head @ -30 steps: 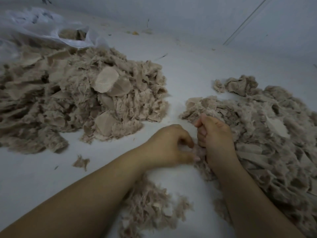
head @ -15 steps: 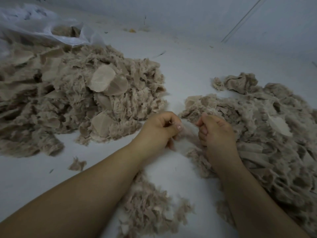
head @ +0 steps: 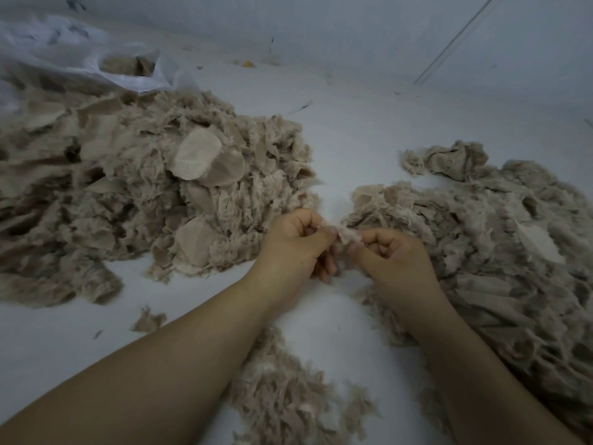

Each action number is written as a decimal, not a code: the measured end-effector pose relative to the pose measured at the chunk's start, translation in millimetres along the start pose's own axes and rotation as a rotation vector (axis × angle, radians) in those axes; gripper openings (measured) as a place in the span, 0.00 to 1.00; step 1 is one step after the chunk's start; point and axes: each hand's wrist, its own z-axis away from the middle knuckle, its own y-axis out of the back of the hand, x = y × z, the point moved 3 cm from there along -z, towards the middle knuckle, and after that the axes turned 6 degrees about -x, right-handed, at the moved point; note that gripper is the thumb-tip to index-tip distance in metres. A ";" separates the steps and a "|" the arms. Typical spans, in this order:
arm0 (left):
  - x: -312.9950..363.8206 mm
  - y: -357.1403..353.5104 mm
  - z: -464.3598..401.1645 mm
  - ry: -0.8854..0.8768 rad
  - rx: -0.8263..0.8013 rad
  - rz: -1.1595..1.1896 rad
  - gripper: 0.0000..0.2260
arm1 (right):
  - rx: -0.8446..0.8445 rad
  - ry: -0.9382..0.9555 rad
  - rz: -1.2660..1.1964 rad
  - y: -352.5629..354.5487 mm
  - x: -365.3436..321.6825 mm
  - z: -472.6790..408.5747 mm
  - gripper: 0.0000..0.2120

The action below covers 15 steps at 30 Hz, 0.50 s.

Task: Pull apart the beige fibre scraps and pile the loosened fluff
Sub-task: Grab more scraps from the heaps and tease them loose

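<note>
A small beige fibre scrap point(head: 346, 234) stretches between my two hands over the white surface. My left hand point(head: 295, 244) pinches its left end with curled fingers. My right hand point(head: 390, 255) pinches the right end, knuckles up. To the left lies a big heap of beige fibre point(head: 134, 194) with flat fabric pieces showing. A second wide heap point(head: 500, 245) spreads on the right, touching my right wrist. A smaller patch of loose fluff point(head: 288, 390) lies below my forearms.
A white plastic bag point(head: 73, 56) with beige material inside lies at the back left. A small tuft point(head: 149, 319) sits alone near my left forearm. The white surface point(head: 346, 136) meets a pale wall at the back.
Both hands have risen from the surface toward the gap between the heaps. My right hand turned knuckles up, and the scrap is now held short between the fingertips.
</note>
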 end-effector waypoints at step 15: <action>0.1 3.5 -5.5 0.085 0.011 0.212 0.12 | -0.057 0.060 0.027 -3.2 -2.6 1.4 0.14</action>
